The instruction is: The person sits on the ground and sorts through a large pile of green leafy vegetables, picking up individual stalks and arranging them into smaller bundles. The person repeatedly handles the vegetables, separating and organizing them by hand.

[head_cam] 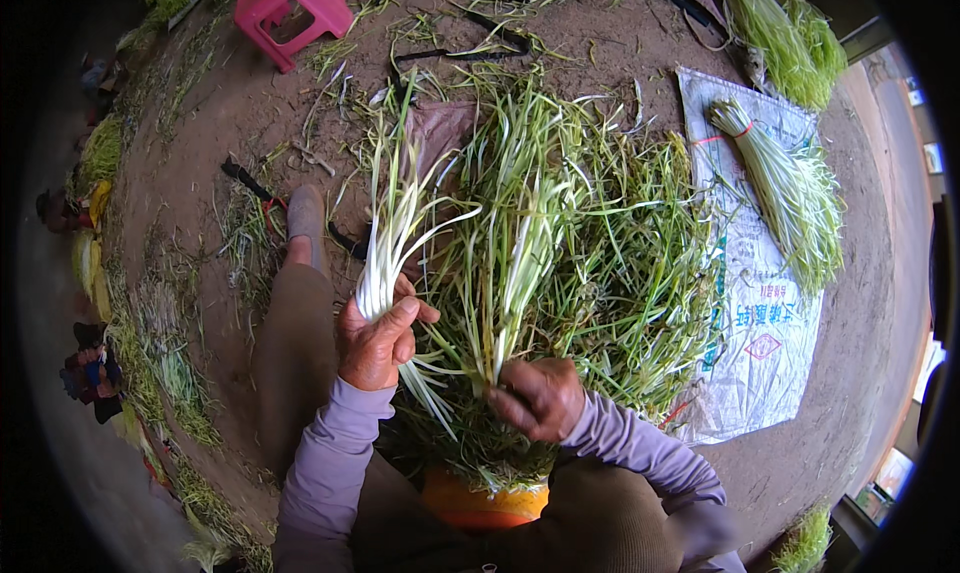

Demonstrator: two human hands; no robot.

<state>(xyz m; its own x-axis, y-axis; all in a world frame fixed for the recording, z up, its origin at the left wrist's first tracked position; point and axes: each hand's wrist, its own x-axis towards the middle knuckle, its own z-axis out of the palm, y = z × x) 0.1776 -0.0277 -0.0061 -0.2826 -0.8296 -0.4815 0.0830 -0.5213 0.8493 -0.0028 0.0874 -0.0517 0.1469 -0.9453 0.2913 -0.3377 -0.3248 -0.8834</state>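
In my left hand (379, 342) is a small bunch of pale, white-stemmed leafy stalks (390, 235), likely blanched garlic chives. Its tips point away from me, and the lower ends stick out below the fist. My right hand (541, 399) is closed around the base of some greener stalks (517, 288), which fan out away from me. Those stalks lie over a large loose heap of tangled green leaves (637, 273) between my legs. The thumb and fingers of the right hand partly hide the stalk ends.
On the right, a printed white woven sack (772, 370) bears a bundle of stalks (780, 190) tied with a red band. More pale greens (787, 40) lie beyond it. A pink plastic stool (292, 14) stands at the upper left. Leaf scraps and black straps (465, 51) litter the dirt floor.
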